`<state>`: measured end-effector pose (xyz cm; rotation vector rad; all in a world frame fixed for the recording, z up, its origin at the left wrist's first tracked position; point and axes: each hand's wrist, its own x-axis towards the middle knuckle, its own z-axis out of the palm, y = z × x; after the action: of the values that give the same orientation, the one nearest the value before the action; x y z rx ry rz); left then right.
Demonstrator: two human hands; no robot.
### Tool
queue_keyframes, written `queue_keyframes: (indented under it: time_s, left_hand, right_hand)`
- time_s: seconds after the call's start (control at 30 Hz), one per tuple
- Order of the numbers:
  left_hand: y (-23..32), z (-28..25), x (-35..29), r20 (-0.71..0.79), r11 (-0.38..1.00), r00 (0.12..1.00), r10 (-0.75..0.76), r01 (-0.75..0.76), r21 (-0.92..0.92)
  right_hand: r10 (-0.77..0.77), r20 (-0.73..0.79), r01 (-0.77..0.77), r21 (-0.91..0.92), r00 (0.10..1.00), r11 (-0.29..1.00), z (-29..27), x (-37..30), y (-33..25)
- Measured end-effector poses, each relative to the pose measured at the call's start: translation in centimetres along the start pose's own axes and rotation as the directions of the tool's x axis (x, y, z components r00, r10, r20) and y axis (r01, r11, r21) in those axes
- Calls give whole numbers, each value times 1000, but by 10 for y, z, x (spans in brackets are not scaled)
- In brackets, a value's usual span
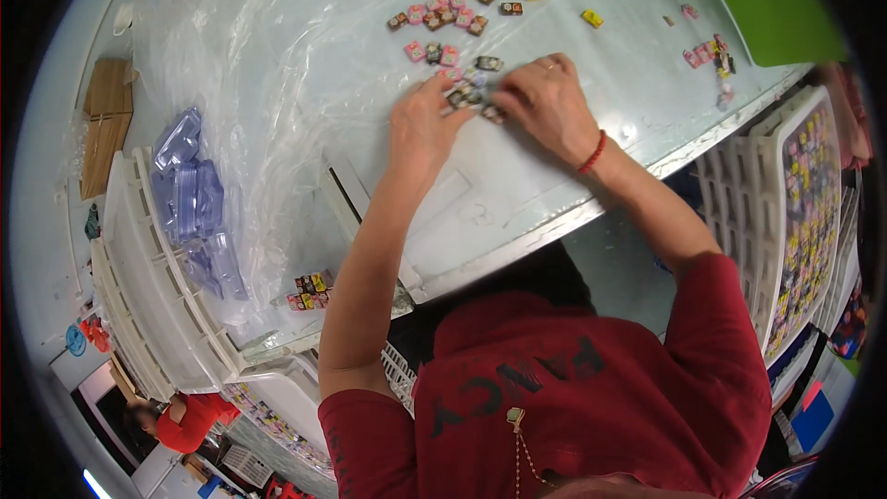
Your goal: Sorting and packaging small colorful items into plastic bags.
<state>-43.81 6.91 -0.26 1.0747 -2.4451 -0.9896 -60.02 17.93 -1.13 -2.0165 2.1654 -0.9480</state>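
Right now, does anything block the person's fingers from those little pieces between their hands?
Nothing visible: the left hand and right hand are both right at the small patterned pieces on the tabletop.

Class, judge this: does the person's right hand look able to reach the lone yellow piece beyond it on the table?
Probably yes: the yellow piece lies by itself just beyond the right hand, and nothing visible stands between them on the table.
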Motion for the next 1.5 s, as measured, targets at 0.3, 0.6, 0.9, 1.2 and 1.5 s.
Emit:
queue_keyframes:
  time_s: [0.3, 0.6, 0.9, 1.2, 1.5]
  left_hand:
    - [-6, 15, 10, -108, 977, 972, 208, -211, -18]
    - [-11, 11, -6, -66, 909, 909, 411, -404, 101]
    - [-17, -27, 29, -133, 988, 979, 153, -150, 32]
    - [-23, -7, 73, -35, 802, 834, 551, -518, 296]
    - [-21, 2, 72, -103, 769, 783, 614, -563, 302]
  right_hand:
    - [-190, -5, 190, 33, 982, 981, 9, 27, 31]
    - [-96, 124, 93, 31, 988, 995, -2, 4, 15]
    - [-96, 58, 84, 186, 994, 979, 6, 53, 11]
    - [-73, -51, 75, 35, 996, 997, 25, 46, 13]
    - [40, 39, -37, -79, 998, 996, -10, 40, 37]
